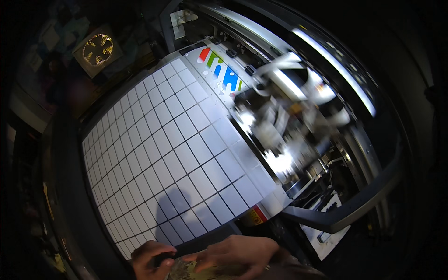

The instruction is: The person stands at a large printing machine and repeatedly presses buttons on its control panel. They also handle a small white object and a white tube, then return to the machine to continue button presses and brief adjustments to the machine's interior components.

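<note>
My left hand (151, 259) is at the lower edge, fingers curved, with a gap between thumb and forefinger and nothing visible held there. Just to its right, my right hand (235, 254) has its fingers loosely extended and apart over a yellowish, mottled surface (189, 268), which is partly hidden and hard to make out. Both hands are nearest the front edge of a wide printer bed (135, 140) covered with white rectangles in a grid, where a head-shaped shadow falls. Along its right side runs a white strip with coloured graphics (219, 70), beside a motion-blurred mechanical carriage (294, 112).
A grey frame bar (340, 214) curves round the machine's front right, above a pale panel (322, 240). Metal rails (333, 70) run along the right. A fan in a square housing (98, 49) stands at the back left, amid dark clutter. The bed's dark border (70, 196) lies left.
</note>
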The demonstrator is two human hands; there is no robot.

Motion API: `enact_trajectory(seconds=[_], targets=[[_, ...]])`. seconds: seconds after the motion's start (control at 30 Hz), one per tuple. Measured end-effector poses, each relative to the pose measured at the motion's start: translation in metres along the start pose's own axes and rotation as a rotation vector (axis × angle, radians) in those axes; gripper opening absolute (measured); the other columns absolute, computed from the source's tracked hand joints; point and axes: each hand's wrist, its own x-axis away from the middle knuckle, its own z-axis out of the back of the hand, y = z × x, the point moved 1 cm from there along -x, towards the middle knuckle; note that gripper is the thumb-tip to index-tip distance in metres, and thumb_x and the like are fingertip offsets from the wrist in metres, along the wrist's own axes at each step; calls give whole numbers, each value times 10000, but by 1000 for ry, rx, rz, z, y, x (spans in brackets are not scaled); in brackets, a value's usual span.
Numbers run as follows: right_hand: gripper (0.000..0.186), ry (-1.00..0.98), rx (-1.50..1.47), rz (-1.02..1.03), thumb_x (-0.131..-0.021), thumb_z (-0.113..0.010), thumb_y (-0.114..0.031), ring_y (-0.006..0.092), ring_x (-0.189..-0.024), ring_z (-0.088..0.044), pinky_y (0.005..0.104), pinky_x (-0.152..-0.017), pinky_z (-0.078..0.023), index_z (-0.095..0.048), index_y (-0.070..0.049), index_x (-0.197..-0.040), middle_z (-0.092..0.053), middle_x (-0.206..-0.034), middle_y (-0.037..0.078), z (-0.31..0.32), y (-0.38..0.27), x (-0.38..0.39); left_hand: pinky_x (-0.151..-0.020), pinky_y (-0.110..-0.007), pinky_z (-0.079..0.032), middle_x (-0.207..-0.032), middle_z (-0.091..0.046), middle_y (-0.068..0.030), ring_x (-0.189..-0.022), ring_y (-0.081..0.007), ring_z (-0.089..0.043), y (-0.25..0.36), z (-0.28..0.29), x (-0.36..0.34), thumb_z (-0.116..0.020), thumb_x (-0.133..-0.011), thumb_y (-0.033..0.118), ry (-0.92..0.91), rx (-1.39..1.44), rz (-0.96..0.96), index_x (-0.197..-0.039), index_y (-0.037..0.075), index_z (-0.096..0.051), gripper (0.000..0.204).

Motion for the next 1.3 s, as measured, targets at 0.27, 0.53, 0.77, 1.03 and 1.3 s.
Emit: enact_trajectory(seconds=[0.27,0.53,0.77,1.03,1.3], targets=[[843,-32,0,-123,-863,-731,-488,458,-1142,-684,440,-941,-578,-498,14,-1499,-443,-1562,337,7,3,14,-761,-376,-565,-968,-727,-175,-855,-301,-709,-13,-30,-27,-763,-823,-81,-43,-194,-179,-1072,13,-730,268],[853,-27,45,-106,-851,-722,-512,465,-1169,-663,440,-938,-573,-498,-26,-1516,-334,-1627,341,20,2,19,-773,-359,-562,-1002,-732,-168,-874,-272,-705,-14,-44,-39,-729,-837,-82,81,-193,-132,-1036,9,-733,219],[829,-52,72,-134,-862,-719,-502,467,-1188,-648,450,-952,-563,-500,-21,-1501,-374,-1587,339,21,6,24,-777,-375,-562,-990,-726,-173,-861,-296,-699,-21,-46,-39,-738,-831,-82,83,-365,-180,-1003,4,-725,193],[794,7,24,-171,-868,-734,-519,474,-1113,-681,463,-922,-577,-521,-61,-1480,-452,-1533,329,22,2,23,-774,-384,-547,-913,-692,-154,-836,-292,-685,-13,-50,-44,-743,-814,-78,4,-383,-57,-942,8,-672,169],[798,20,19,-212,-847,-762,-545,480,-1052,-698,469,-880,-589,-536,-109,-1477,-451,-1543,330,25,-2,29,-723,-372,-532,-841,-663,-134,-772,-262,-658,-17,-57,-49,-737,-801,-68,-44,-376,-40,-897,16,-655,151]])
